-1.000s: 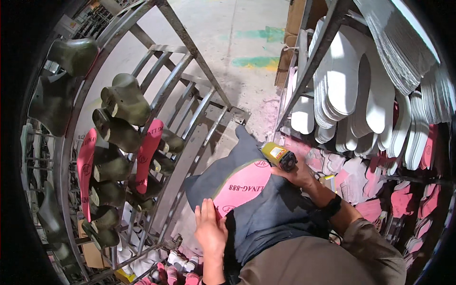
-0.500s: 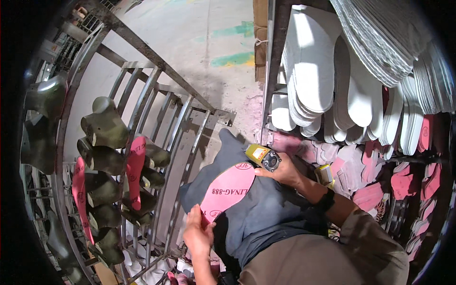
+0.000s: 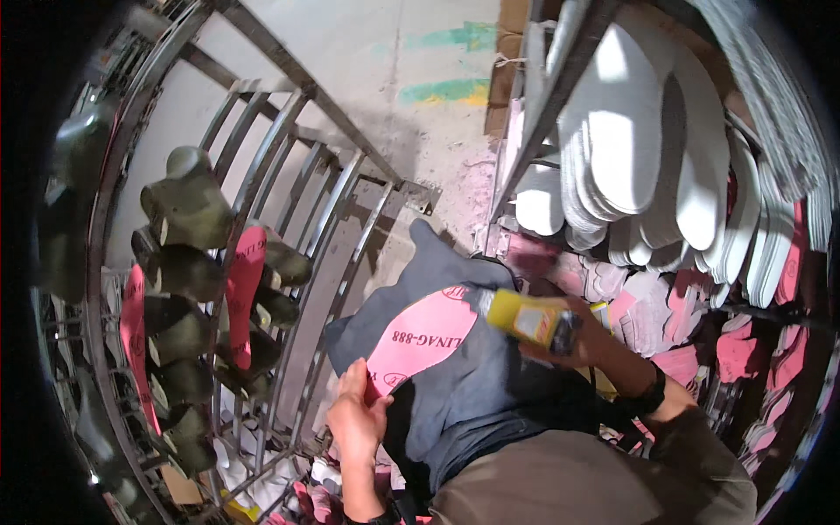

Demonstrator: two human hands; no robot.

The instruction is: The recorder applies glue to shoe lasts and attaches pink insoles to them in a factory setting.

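A pink shoe insole (image 3: 429, 331) with dark print lies aslant on the dark blue cloth (image 3: 490, 376) over my lap. My left hand (image 3: 357, 416) pinches its lower-left end, thumb on top. In my right hand (image 3: 595, 337) is a yellow block-shaped tool (image 3: 521, 317) with a label and a black end. The tool's narrow dark tip comes close to the insole's upper-right end; whether they touch I cannot tell. My right fingers are partly hidden behind the tool and blurred.
On the left, a metal rack (image 3: 308, 92) carries several dark olive foot-shaped moulds (image 3: 185, 206), with pink insoles (image 3: 245, 293) among them. Shelving on the right holds stacked white insoles (image 3: 626, 131) above piles of pink ones (image 3: 674, 363). Cardboard (image 3: 505, 79) stands upright beyond.
My right hand has lifted off the insole and moved right with the yellow tool, which has turned tip-left. The left hand keeps its hold. The whole view has shifted slightly.
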